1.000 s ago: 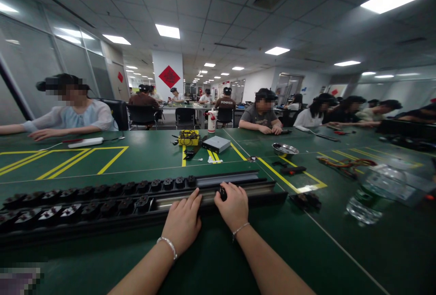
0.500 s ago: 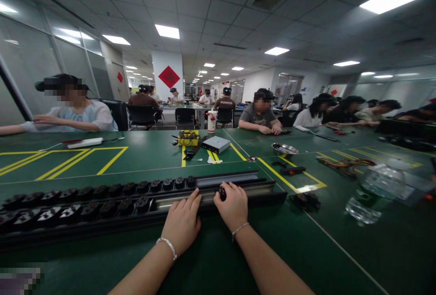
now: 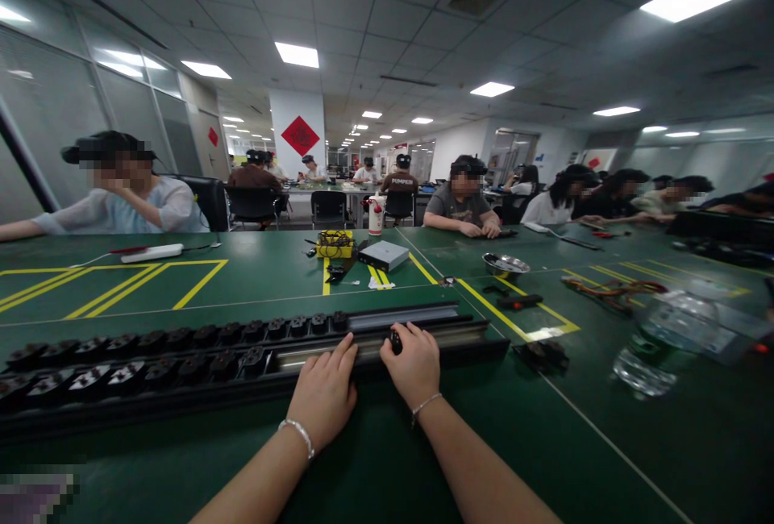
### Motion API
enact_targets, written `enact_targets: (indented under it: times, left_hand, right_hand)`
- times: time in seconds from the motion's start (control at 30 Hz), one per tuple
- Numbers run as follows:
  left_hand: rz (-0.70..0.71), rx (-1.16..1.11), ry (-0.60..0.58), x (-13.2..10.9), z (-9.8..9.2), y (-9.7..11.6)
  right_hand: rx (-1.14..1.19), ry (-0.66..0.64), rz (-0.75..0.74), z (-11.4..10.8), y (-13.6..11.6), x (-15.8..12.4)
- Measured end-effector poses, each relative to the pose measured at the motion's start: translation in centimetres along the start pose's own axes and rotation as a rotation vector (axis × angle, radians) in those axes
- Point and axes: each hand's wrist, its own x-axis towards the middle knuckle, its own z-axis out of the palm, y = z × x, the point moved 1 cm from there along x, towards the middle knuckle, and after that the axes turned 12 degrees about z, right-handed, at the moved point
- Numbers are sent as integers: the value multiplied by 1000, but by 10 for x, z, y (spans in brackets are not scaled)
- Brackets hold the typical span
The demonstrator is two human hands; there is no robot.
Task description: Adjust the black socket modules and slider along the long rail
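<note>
Two long black rails lie side by side across the near part of the green table. Round black socket-like modules with raised tops fill their left part in rows; a few have pale, shiny tops. My left hand lies on the near rail, just right of the last module, with its fingers stretched out and nothing in them. To its right, my right hand is closed round a small round black piece over the near rail. Its fingers hide most of that piece.
Behind the rails are a yellow box of cables, a grey metal box and a steel bowl. A water bottle stands to the right, beside black parts. Several people sit across the table.
My hands and the black piece stay in place. Across the table at the left, a person has raised a hand to the face.
</note>
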Motion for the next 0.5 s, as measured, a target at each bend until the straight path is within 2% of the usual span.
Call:
enact_targets:
  times: [0.5]
  left_hand:
    - [-3,13,-5,0,0,0]
  right_hand:
    - [-12,-15,-2,0,0,1]
